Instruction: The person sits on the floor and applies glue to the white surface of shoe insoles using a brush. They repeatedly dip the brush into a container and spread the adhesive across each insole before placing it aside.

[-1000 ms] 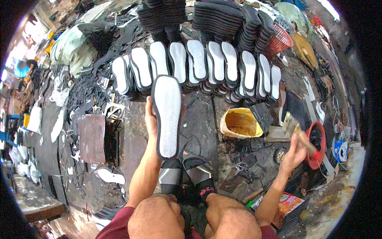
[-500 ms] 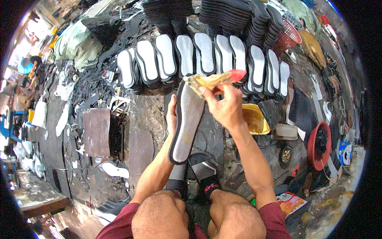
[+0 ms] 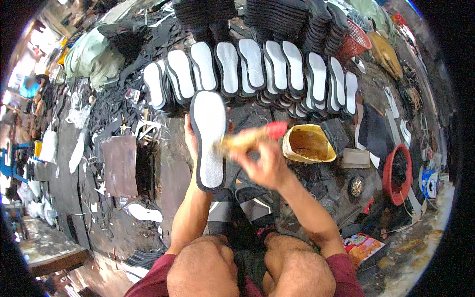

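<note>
My left hand (image 3: pixel 191 137) is wrapped round a shoe sole (image 3: pixel 209 119) from behind; its white face with a black rim is turned up toward me, toe end away. In my right hand (image 3: pixel 266 166) is a brush (image 3: pixel 248 139) with a yellowish, caked body and a red end. The brush's blurred tip lies at the right edge of the sole, around its middle. Beyond my hands, several similar white-faced soles (image 3: pixel 252 64) lie overlapping in a curved row. To the right of my right hand stands a yellow-coated pot (image 3: pixel 326 152) with brownish contents.
Tall stacks of black soles (image 3: pixel 277 21) rise behind the row, beside a red mesh basket (image 3: pixel 357 40). A red basin (image 3: pixel 402 198) stands at the right, near a pale block (image 3: pixel 355 158). Dark scraps and a brown board (image 3: pixel 120 166) lie on the left.
The sole has moved left and nearer to me and turned more upright. My right hand has brought the brush down from the toe end to the middle, uncovering the pot.
</note>
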A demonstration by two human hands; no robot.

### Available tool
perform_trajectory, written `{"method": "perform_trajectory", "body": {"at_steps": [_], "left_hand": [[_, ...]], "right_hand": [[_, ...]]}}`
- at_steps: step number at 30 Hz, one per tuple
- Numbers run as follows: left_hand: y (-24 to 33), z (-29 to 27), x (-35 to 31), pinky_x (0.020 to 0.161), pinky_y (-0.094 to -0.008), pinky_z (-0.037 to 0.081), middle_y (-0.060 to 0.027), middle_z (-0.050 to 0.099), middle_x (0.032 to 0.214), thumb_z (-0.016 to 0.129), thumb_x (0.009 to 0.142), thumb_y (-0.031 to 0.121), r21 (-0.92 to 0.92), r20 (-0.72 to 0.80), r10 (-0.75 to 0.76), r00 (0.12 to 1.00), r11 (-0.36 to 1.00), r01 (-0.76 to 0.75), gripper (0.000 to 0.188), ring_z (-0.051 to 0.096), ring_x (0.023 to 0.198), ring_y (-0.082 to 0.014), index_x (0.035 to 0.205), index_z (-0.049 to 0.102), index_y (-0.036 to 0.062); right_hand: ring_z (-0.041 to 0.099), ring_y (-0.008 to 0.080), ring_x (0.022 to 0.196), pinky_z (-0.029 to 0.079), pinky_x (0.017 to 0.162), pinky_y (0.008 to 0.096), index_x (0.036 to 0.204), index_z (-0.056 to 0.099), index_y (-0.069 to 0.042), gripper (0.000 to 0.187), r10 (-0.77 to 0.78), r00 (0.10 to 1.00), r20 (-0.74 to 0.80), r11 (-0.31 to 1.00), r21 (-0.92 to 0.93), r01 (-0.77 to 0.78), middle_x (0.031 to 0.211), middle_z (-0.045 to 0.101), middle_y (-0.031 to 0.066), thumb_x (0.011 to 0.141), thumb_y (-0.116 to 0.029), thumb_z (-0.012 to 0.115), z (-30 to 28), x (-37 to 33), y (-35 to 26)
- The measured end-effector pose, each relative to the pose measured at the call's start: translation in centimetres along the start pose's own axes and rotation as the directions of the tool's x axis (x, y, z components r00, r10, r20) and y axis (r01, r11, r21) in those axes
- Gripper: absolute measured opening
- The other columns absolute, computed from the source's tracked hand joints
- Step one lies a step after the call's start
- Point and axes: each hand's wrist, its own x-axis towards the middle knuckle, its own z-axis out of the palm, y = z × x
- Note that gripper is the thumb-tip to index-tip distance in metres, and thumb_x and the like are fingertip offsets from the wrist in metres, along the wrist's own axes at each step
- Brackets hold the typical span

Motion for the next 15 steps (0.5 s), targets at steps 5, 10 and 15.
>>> {"method": "perform_trajectory", "body": {"at_steps": [5,10,15], "left_hand": [[0.8,-1.5,-0.8,0.09,-0.0495,0.053,-0.0212,0.063,0.125,0.048,0.093,0.066,0.081,-0.076,0.059,0.995,0.995,-0.053,0.079,0.066,0.104,-0.0354,0.14,0.049,0.0034],[-2.9,-1.3,-3.1,0.099,-0.0465,0.051,-0.0165,0.063,0.128,0.046,0.1,0.053,0.113,-0.143,0.171,0.975,0.981,-0.155,0.061,0.064,0.112,-0.0318,0.138,0.053,0.0062],[-3.1,1.4,-4.1,0.096,-0.0402,0.053,-0.0178,0.063,0.129,0.051,0.094,0.059,0.236,-0.099,0.015,0.995,0.972,0.009,0.073,0.064,0.114,-0.0264,0.14,0.051,0.0034]], "right_hand": [[0.07,0.0271,0.087,0.057,0.08,0.037,0.102,0.069,-0.006,0.023,-0.039,0.969,0.243,0.978,0.209,-0.014,0.099,0.071,0.0129,0.084,-0.017,0.077,-0.4,-3.7,-4.4],[0.065,0.0341,0.075,0.052,0.066,0.0434,0.094,0.063,-0.004,0.021,-0.169,0.985,-0.039,0.978,-0.129,0.163,0.082,0.065,0.0156,0.086,-0.019,0.074,0.7,4.2,1.2],[0.071,0.0263,0.072,0.056,0.063,0.0352,0.09,0.067,0.001,0.018,0.003,0.974,-0.226,0.983,-0.177,-0.044,0.089,0.072,0.0168,0.086,-0.014,0.075,-2.3,8.5,3.4]]}}
